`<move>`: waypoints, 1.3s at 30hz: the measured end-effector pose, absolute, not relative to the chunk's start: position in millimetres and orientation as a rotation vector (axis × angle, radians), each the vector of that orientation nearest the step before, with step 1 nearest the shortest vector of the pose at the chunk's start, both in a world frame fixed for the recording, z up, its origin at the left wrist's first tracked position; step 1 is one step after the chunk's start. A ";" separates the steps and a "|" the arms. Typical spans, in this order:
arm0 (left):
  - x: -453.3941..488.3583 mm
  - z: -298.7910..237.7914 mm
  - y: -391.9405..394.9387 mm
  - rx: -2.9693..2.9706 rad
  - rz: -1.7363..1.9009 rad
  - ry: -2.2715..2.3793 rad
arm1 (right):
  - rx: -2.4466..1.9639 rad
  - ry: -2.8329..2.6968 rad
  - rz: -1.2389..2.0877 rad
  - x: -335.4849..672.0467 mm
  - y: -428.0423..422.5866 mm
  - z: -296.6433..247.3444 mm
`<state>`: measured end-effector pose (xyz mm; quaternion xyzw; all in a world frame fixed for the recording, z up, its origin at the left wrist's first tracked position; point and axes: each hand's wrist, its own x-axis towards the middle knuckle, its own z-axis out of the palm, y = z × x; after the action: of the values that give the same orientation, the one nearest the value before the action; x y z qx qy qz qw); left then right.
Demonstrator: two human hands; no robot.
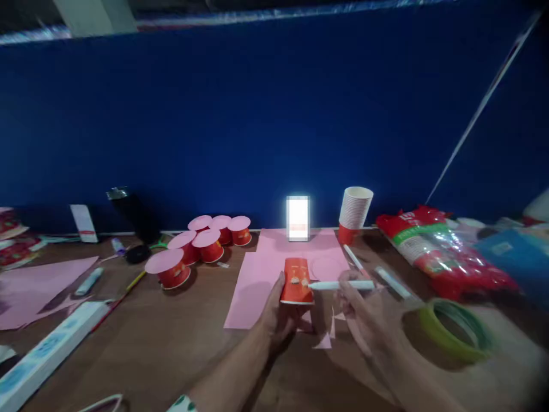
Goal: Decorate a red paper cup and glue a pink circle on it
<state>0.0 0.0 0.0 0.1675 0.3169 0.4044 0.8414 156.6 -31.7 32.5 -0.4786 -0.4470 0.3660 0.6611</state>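
Observation:
My left hand is wrapped round a red paper cup, holding it just above a pink paper sheet on the wooden table. My right hand pinches a white pen whose tip touches the cup's side. A cut pink paper circle lies on the sheet behind the cup. Small pink paper scraps lie between my hands.
Several upturned red cups topped with pink discs stand at the left. A stack of paper cups, a lit phone, a red plastic bag, green wire coil, loose pens and a white box surround the work spot.

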 end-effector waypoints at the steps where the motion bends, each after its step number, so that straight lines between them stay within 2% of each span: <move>1: 0.9 -2.9 0.8 0.355 0.875 0.652 | -1.105 -1.063 0.763 156.7 -35.8 32.4; 6: 4.5 -10.3 1.3 0.370 0.980 0.534 | -1.105 -1.375 0.502 155.9 -51.3 29.3; 14: 6.2 -14.6 2.2 0.444 0.987 0.474 | -1.102 -1.594 0.332 151.9 -51.6 27.2; 39: 9.8 -16.4 2.0 0.528 0.982 0.482 | -1.079 -1.717 0.228 150.7 -48.0 29.8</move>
<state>9.8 2.0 -16.4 0.2482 0.2267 0.4611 0.8212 150.7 -48.0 29.8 -0.4507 -0.7171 0.0953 0.5230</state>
